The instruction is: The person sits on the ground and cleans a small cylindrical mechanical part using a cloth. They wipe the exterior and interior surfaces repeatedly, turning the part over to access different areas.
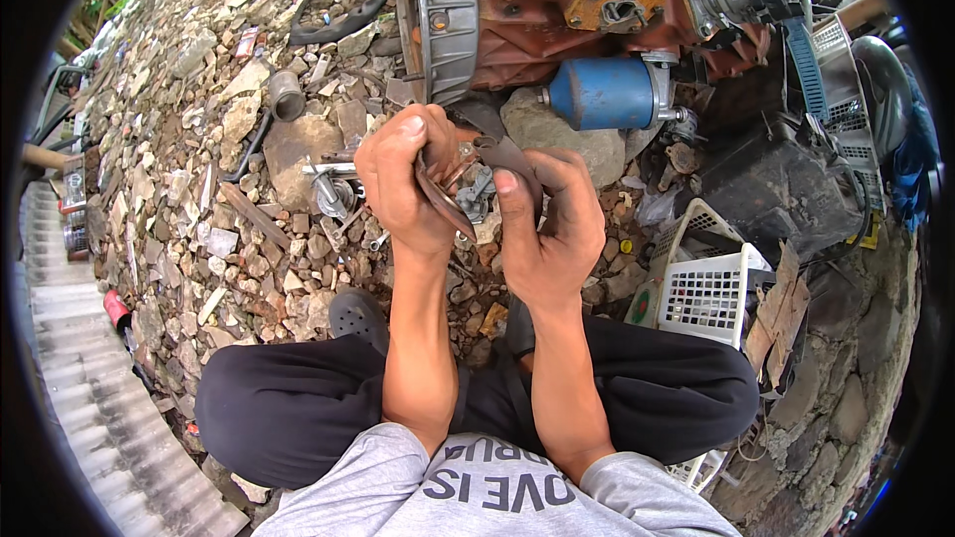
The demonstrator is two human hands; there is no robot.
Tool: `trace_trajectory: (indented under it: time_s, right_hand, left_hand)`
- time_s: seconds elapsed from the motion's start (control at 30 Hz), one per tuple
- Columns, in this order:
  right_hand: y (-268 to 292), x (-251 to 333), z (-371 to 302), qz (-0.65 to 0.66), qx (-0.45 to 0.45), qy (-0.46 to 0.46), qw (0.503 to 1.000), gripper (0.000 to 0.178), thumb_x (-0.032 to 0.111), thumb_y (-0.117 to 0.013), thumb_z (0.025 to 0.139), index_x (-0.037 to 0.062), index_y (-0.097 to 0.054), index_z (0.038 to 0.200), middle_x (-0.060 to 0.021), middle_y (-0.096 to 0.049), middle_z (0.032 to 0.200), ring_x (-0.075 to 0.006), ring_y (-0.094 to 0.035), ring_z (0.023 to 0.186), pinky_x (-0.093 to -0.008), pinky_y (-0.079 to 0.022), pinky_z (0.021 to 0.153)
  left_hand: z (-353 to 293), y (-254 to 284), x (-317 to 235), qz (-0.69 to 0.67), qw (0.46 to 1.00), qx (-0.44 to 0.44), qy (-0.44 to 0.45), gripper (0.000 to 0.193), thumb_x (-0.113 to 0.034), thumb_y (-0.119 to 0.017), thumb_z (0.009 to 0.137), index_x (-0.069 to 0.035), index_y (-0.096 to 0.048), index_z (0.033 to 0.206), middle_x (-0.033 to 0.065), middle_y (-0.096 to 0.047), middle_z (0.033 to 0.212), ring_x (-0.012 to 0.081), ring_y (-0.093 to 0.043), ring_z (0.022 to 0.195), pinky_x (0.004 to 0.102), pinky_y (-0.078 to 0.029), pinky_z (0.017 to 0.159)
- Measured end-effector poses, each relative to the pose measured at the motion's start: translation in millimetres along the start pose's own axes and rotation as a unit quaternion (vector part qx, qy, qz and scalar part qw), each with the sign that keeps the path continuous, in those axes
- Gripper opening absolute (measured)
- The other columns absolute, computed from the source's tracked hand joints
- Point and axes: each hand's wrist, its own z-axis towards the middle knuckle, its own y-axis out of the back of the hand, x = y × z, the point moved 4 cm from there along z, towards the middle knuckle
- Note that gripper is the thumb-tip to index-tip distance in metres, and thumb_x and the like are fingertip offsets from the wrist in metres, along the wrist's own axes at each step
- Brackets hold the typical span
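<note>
A dark brown, bendy strip (509,159), its material unclear, is pinched between the thumb and fingers of my right hand (557,229). My left hand (403,174) is closed on another dark brown stretch beside it. Whether both belong to one piece I cannot tell. A small grey metal part (479,194) shows in the gap between my hands; whether it is held or lies below them is unclear. Just beyond my fingers stands a reddish-brown engine block (537,30) with a silver housing (448,20) and a blue cylindrical filter (602,94).
Rubble and stones cover the ground. Metal parts (333,194) lie left of my hands, near a short pipe (286,94) and a black rubber loop (343,0). White plastic baskets (704,288) and a black battery-like box (771,184) stand to the right. Corrugated sheeting (90,368) runs along the left.
</note>
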Motion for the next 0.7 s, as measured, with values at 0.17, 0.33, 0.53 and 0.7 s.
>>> trace_trajectory:
  time_s: [0.17,0.33,0.53,0.7]
  right_hand:
    - [1.4,-10.3,-3.6,-0.022,-0.005,0.001,1.000,0.016,0.002,-0.070,0.084,-0.0024,-0.061,0.097,-0.0155,-0.064,0.090,-0.0245,-0.063,0.072,-0.0313,-0.049,0.062]
    - [-1.1,-2.2,2.2,-0.069,-0.023,0.036,0.997,0.018,-0.002,-0.070,0.082,-0.0019,-0.060,0.098,-0.0159,-0.064,0.089,-0.0277,-0.064,0.073,-0.0336,-0.050,0.061]
    - [1.5,-10.3,0.4,-0.105,-0.017,0.086,0.991,0.020,-0.003,-0.069,0.081,-0.0021,-0.060,0.099,-0.0164,-0.064,0.089,-0.0304,-0.064,0.073,-0.0357,-0.051,0.060]
    - [1.2,-12.6,-1.4,-0.107,-0.022,0.080,0.991,0.020,-0.003,-0.070,0.081,-0.0022,-0.060,0.098,-0.0165,-0.064,0.088,-0.0313,-0.064,0.072,-0.0361,-0.051,0.059]
  left_hand:
    - [-3.3,-7.5,-0.2,0.046,0.999,0.017,-0.007,0.040,-0.023,-0.042,0.093,-0.005,-0.033,0.058,0.0009,-0.029,0.054,0.0113,-0.026,0.051,0.0293,-0.022,0.050]
    - [-6.7,-12.4,2.6,0.068,0.997,0.004,-0.032,0.038,-0.019,-0.043,0.090,-0.003,-0.036,0.057,0.0001,-0.034,0.054,0.0080,-0.029,0.051,0.0276,-0.022,0.049]
    - [-5.8,-8.0,8.6,0.079,0.995,0.012,0.053,0.040,-0.023,-0.042,0.094,-0.003,-0.034,0.060,0.0025,-0.033,0.054,0.0112,-0.026,0.049,0.0302,-0.025,0.047]
    - [-6.1,-9.9,7.5,0.075,0.995,-0.007,0.062,0.037,-0.021,-0.045,0.091,-0.004,-0.036,0.059,-0.0021,-0.032,0.055,0.0067,-0.028,0.052,0.0275,-0.022,0.048]
